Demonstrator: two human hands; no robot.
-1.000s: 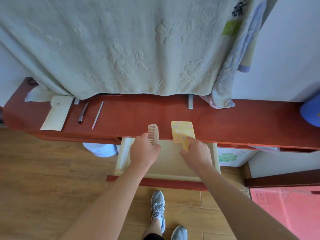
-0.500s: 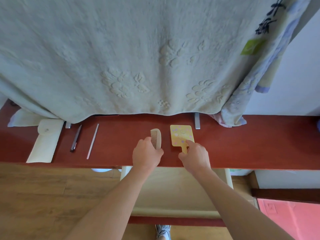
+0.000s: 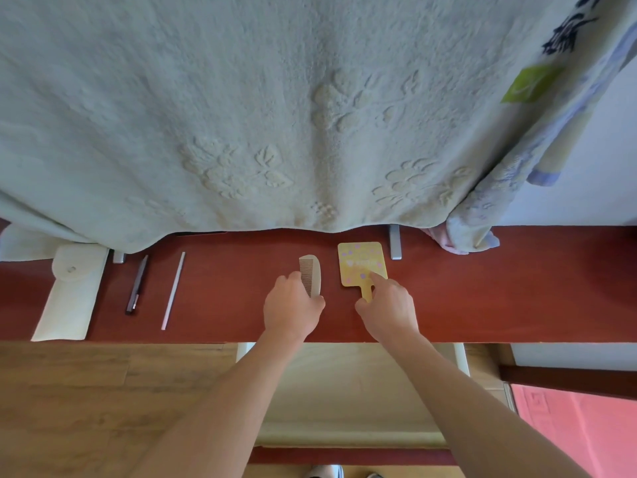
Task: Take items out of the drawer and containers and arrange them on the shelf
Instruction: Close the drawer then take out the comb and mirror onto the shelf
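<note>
A beige comb point(image 3: 311, 273) lies flat on the red-brown shelf point(image 3: 499, 288), with my left hand point(image 3: 293, 310) gripping its near end. To its right a yellow hand mirror point(image 3: 360, 263) with pastel dots rests on the shelf, handle toward me. My right hand point(image 3: 387, 310) pinches that handle, index finger on the mirror's lower edge. Below the shelf the pale wooden drawer point(image 3: 344, 401) stands pulled out; my arms cover much of its inside.
On the shelf's left lie a cream pouch point(image 3: 70, 291), a dark pen point(image 3: 137, 284) and a thin white stick point(image 3: 173, 290). A large pale towel point(image 3: 241, 115) hangs over the shelf's back, with patterned cloth point(image 3: 517, 167) at right. A metal bracket point(image 3: 395, 241) stands behind the mirror.
Both hands rose from the open drawer and carried the comb and mirror onto the shelf, where they now lie flat. The view moved closer to the shelf.
</note>
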